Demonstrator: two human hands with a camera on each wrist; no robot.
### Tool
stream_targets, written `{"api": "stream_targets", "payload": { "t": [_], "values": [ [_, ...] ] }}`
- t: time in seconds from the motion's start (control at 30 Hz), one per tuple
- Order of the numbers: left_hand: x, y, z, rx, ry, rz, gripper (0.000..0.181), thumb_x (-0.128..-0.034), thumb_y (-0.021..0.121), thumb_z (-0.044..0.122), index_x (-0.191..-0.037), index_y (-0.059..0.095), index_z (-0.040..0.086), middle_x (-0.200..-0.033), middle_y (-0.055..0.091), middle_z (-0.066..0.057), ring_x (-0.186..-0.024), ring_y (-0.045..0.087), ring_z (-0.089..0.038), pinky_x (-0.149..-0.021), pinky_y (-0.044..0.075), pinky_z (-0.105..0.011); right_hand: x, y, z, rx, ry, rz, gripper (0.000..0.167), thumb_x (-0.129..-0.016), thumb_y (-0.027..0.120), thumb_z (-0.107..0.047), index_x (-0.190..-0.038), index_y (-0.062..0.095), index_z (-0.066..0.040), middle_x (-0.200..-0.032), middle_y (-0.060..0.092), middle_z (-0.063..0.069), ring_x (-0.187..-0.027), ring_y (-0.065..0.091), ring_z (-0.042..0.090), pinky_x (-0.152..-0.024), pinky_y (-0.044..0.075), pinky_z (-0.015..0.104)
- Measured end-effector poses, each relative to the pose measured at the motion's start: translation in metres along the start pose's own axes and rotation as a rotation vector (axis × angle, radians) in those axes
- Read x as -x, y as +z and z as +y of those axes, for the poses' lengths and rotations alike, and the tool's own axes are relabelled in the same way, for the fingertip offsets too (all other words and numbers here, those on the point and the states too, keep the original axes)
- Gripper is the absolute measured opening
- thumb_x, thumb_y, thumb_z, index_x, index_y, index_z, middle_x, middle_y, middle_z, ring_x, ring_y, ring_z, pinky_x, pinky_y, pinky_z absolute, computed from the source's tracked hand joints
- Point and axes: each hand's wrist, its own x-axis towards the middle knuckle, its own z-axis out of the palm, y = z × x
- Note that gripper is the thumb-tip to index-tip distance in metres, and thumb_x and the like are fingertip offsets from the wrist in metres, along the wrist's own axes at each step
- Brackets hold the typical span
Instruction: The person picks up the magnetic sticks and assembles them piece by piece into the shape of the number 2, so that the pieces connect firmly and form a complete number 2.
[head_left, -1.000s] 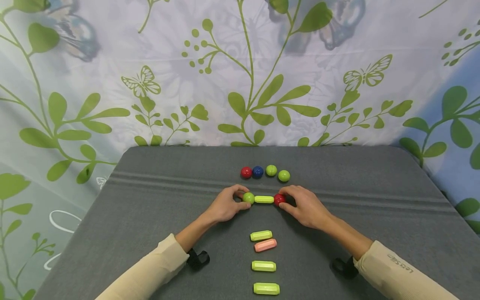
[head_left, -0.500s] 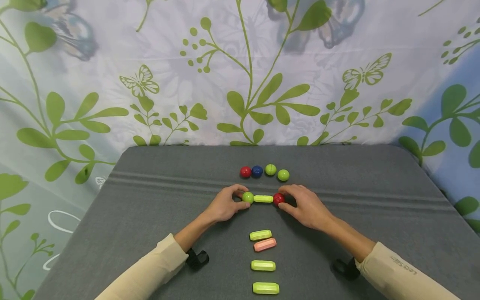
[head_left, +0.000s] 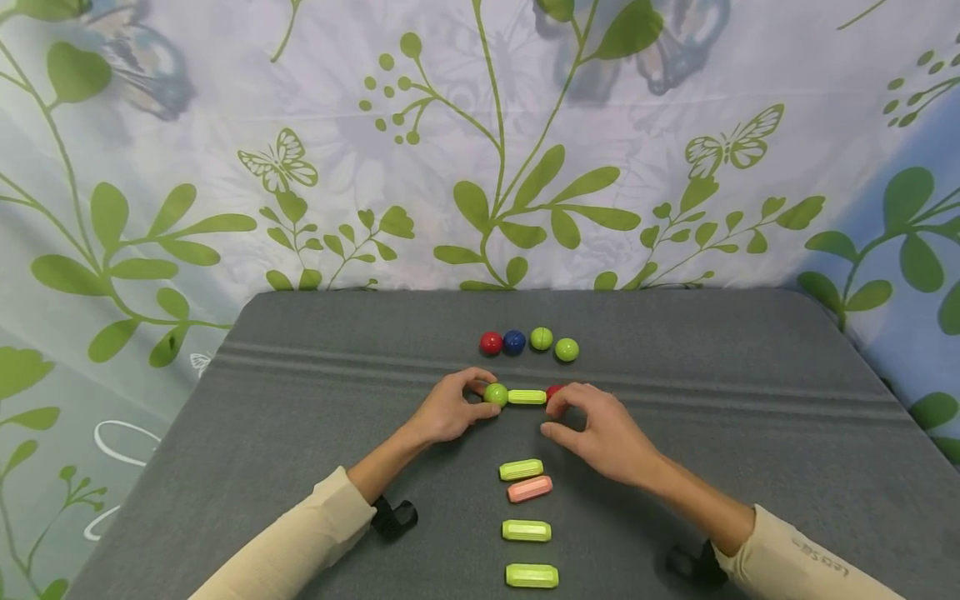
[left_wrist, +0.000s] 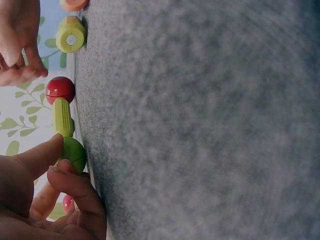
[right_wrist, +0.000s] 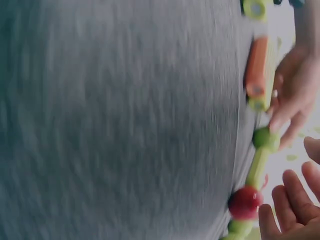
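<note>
My left hand (head_left: 448,410) pinches a green ball (head_left: 496,395) between thumb and fingers. A yellow-green ribbed rod (head_left: 527,397) meets that ball at one end and a red ball (left_wrist: 60,90) at the other, all in a line on the table. Just on the near side of the red ball is my right hand (head_left: 609,429), its fingers loosely bent around nothing; from the head it hides most of that ball. In the left wrist view a gap shows between the right fingertips and the red ball. The right wrist view is blurred.
Behind the line lie a red ball (head_left: 491,342), a blue ball (head_left: 514,342) and two green balls (head_left: 542,338). Nearer me are several yellow-green rods (head_left: 527,531) and a pink rod (head_left: 529,489). A grey cloth covers the table (head_left: 337,333); a patterned curtain (head_left: 450,167) hangs behind.
My right hand has let go of the red ball and moved slightly towards me. The left hand still pinches the green ball, and the joined line stays in place.
</note>
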Motion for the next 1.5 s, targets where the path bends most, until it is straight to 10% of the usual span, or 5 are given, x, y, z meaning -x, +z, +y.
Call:
{"api": "stream_targets", "payload": {
  "t": [0.77, 1.5],
  "values": [
    [0.002, -0.003, -0.001, 0.028, 0.022, -0.007, 0.035, -0.0885, 0.076, 0.012, -0.121, 0.065, 0.008, -0.105, 0.063, -0.011, -0.071, 0.058, -0.014, -0.062, 0.048, -0.030, 0.013, 0.028, -0.012, -0.047, 0.029, -0.172, 0.016, -0.086, 0.078, -0.017, -0.088, 0.062, -0.020, -0.086, 0.058, -0.012, -0.086, 0.059, 0.011, -0.077, 0.048, 0.034],
    [0.000, -0.004, -0.002, 0.072, -0.013, -0.031, 0.036, -0.0890, 0.076, 0.014, -0.123, 0.065, 0.010, -0.107, 0.063, -0.011, -0.066, 0.056, -0.017, -0.047, 0.043, -0.029, 0.021, -0.008, 0.009, 0.083, 0.028, -0.231, 0.017, -0.085, 0.079, -0.021, -0.089, 0.062, -0.022, -0.081, 0.057, -0.018, -0.079, 0.053, 0.007, -0.069, 0.043, 0.031]
  ]
}}
